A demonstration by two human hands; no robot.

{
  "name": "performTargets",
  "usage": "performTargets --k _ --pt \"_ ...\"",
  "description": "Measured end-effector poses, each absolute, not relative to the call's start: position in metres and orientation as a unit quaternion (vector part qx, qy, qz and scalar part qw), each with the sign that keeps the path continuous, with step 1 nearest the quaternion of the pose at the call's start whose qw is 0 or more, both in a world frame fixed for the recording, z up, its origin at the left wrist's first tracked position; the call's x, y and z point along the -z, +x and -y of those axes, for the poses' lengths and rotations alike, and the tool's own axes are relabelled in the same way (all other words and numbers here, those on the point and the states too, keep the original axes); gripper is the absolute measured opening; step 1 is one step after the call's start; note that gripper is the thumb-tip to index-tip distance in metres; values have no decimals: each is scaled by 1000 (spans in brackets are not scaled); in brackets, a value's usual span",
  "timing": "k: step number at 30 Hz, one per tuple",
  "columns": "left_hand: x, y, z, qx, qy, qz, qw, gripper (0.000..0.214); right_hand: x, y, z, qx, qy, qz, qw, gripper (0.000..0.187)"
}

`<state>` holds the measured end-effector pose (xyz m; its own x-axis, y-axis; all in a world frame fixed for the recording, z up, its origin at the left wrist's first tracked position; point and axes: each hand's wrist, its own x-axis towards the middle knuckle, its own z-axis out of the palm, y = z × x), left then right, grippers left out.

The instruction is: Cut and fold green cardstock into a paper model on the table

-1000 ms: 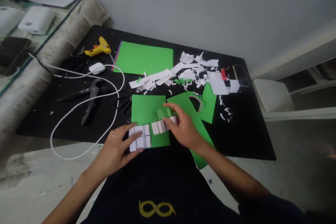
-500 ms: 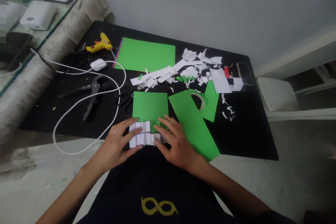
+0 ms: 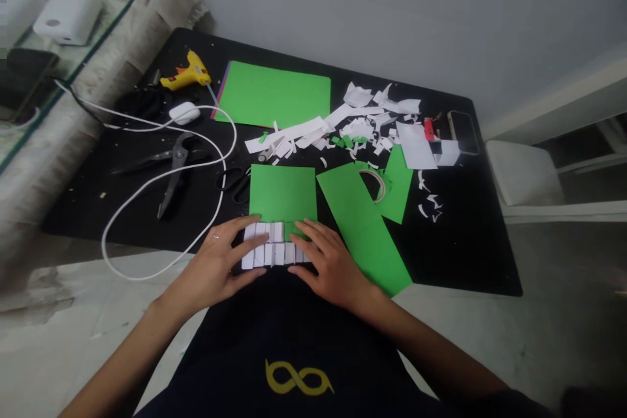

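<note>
A green paper square (image 3: 283, 191) lies at the near edge of the black table (image 3: 465, 248). Rows of small white paper rectangles (image 3: 271, 247) sit along its near edge. My left hand (image 3: 215, 268) lies flat with fingers stretched out, touching the left end of the white pieces. My right hand (image 3: 329, 266) rests flat with fingers spread on their right end. Neither hand grips anything.
A long green strip (image 3: 361, 225) lies right of my hands, with a tape roll (image 3: 373, 184) beyond it. White paper scraps (image 3: 362, 127), a green sheet (image 3: 274, 94), a yellow glue gun (image 3: 187, 73), pliers (image 3: 171, 166), black scissors (image 3: 235, 183), a white cable (image 3: 161, 189) and a phone (image 3: 463, 132) lie farther back.
My right hand brought a strip of white pieces down and left onto the green square beside the others, then flattened on it. My left hand stayed on the left pieces.
</note>
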<state>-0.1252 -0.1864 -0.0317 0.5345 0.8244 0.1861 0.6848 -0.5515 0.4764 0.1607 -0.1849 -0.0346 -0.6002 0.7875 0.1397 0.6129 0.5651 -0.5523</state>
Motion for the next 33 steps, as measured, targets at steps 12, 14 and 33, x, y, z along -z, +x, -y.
performTargets --k 12,14,33 --pt "31 -126 193 -239 857 -422 172 43 31 164 187 -256 -382 848 263 42" --pt "22 -126 189 -265 849 -415 191 41 21 165 180 -285 -375 833 288 34" --pt "-51 -104 122 -345 432 -500 667 33 -76 172 103 -641 -415 545 347 33"
